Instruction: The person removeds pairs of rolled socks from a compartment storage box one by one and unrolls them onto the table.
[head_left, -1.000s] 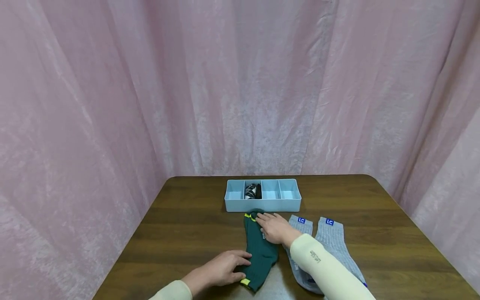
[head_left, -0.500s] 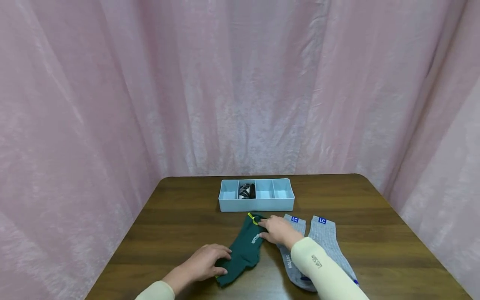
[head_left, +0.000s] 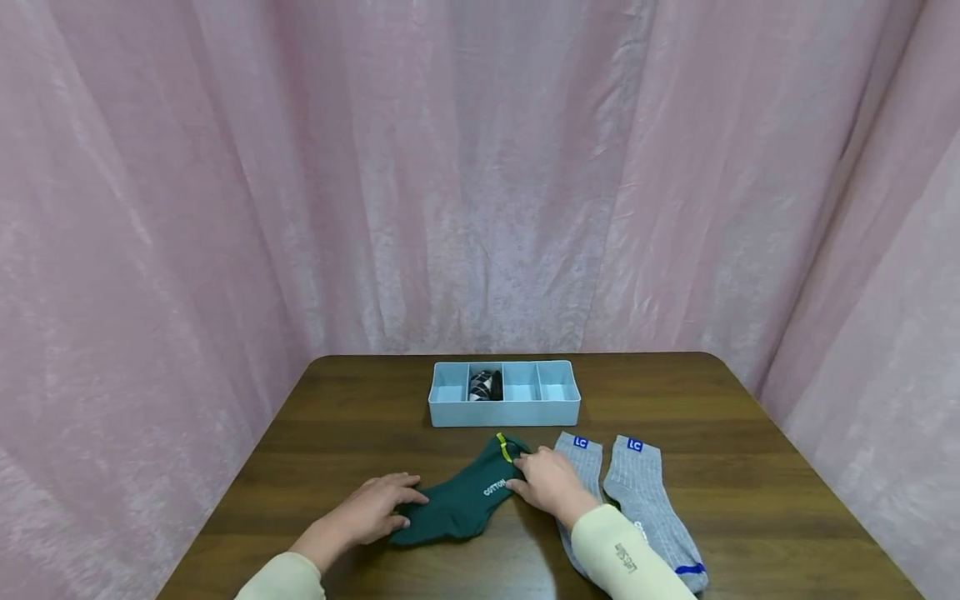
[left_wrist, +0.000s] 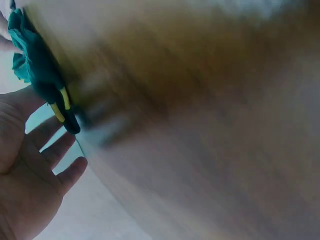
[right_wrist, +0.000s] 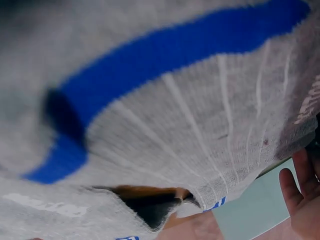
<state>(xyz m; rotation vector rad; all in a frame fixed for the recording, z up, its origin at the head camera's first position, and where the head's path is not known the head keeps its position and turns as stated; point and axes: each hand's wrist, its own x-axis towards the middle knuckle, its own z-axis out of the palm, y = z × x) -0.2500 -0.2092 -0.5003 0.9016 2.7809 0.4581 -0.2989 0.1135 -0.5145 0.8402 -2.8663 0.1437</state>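
Note:
A dark green sock (head_left: 457, 504) with yellow trim and white "COTTON" lettering lies slantwise on the table, toe to the left. My left hand (head_left: 367, 510) touches its toe end, fingers relaxed. The left wrist view has these fingers (left_wrist: 70, 175) spread beside the sock's yellow-banded toe. At the cuff, my right hand (head_left: 551, 483) pinches the edge between thumb and fingers. Two grey ribbed socks with blue "LC" labels lie to the right; the right forearm partly covers the nearer grey sock (head_left: 581, 458). The other grey sock (head_left: 652, 500) fills much of the right wrist view.
Behind the green sock stands a light blue box (head_left: 506, 414) with several compartments. A black-and-white patterned bundle (head_left: 483, 386) sits in its second compartment from the left. The brown wooden table (head_left: 360, 433) ends at the back before a pink curtain (head_left: 465, 208).
The green sock has swung from nearly upright in view to slantwise, its toe moving left with my left hand. My right hand has gone from lying on the cuff to pinching its edge.

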